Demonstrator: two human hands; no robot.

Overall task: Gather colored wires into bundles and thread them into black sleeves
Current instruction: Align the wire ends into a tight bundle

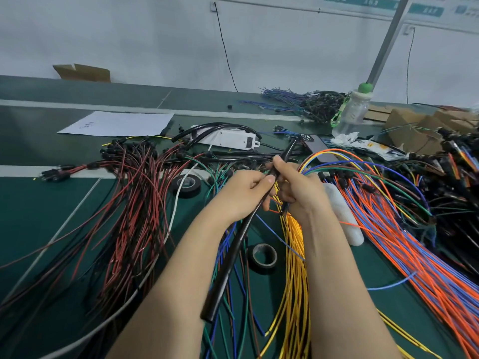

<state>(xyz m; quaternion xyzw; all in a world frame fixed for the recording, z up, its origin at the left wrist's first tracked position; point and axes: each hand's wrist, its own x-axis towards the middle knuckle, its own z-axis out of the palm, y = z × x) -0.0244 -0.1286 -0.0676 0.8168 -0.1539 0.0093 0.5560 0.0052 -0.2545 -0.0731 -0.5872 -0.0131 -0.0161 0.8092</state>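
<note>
A long black sleeve (228,263) runs from the lower middle up between my hands. My left hand (241,195) grips it near its upper part. My right hand (298,190) holds a bundle of colored wires (363,161) that loops out to the right in orange, blue, yellow and green. A second black sleeve end (290,149) sticks up past my right thumb. Yellow wires (295,268) hang down below my right hand. Where the wires meet the sleeve is hidden by my fingers.
Red and black wires (129,203) spread over the green table (39,216) at left. Orange and blue wires (414,250) lie at right. Two tape rolls (186,185) (263,257), a white device (228,138), a paper sheet (116,123), a bottle (355,110) and a white roll (344,216) sit nearby.
</note>
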